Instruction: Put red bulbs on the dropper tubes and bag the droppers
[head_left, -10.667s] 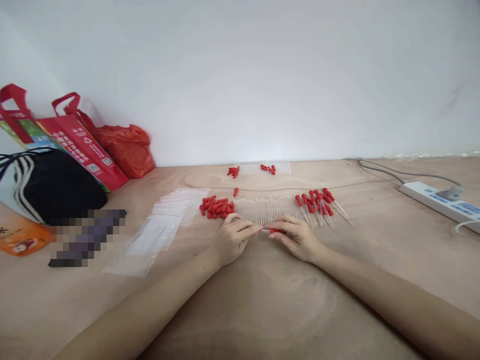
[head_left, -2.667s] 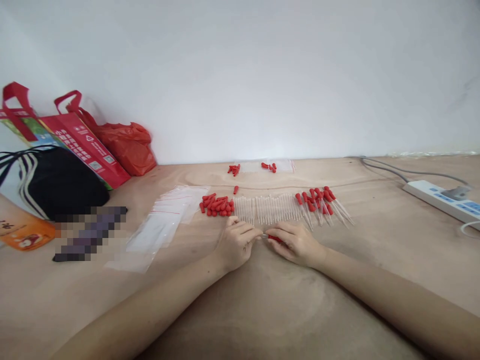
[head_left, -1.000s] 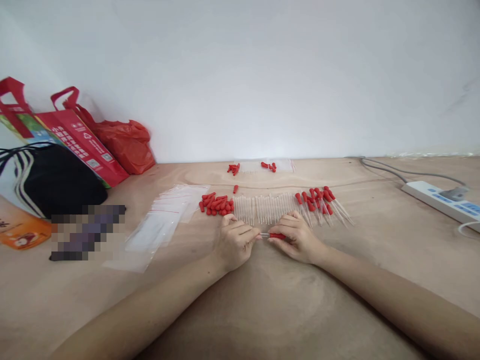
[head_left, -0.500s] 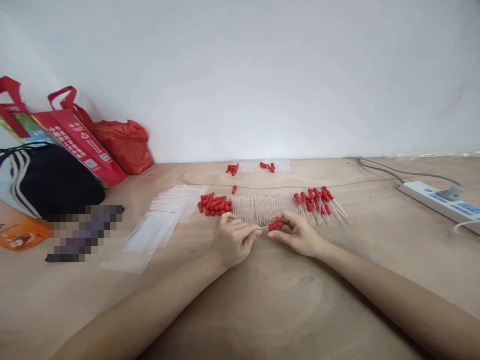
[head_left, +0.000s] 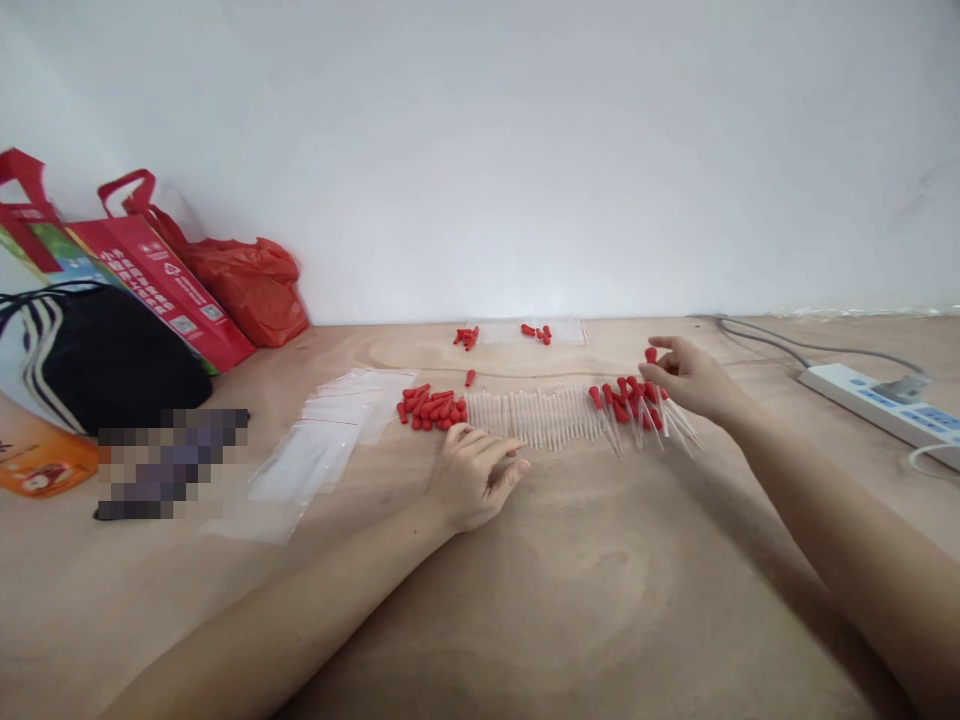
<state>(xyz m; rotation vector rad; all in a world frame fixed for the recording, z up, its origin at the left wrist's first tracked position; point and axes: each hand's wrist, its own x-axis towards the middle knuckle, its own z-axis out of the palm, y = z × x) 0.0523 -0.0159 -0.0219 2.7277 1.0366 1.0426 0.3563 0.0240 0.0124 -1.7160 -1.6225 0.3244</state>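
Observation:
My right hand (head_left: 686, 378) hangs over the heap of finished droppers (head_left: 626, 405) at the right end of the row, pinching one dropper with a red bulb (head_left: 651, 354). My left hand (head_left: 476, 475) rests on the wooden table (head_left: 525, 600), fingers loosely apart with nothing in them, just in front of the row of clear plastic tubes (head_left: 536, 415). A pile of loose red rubber bulbs (head_left: 431, 408) lies beside the left end of that row.
Clear zip bags (head_left: 330, 435) lie left of the bulbs. A few more red bulbs on a small clear bag (head_left: 525, 333) sit near the wall. Red shopping bags (head_left: 165, 280) and a black bag (head_left: 112, 360) stand far left. A white power strip (head_left: 877, 400) lies at the right.
My right hand has carried the dropper from in front of my left hand out to the right, above the finished heap. My left hand let go of it and stays put.

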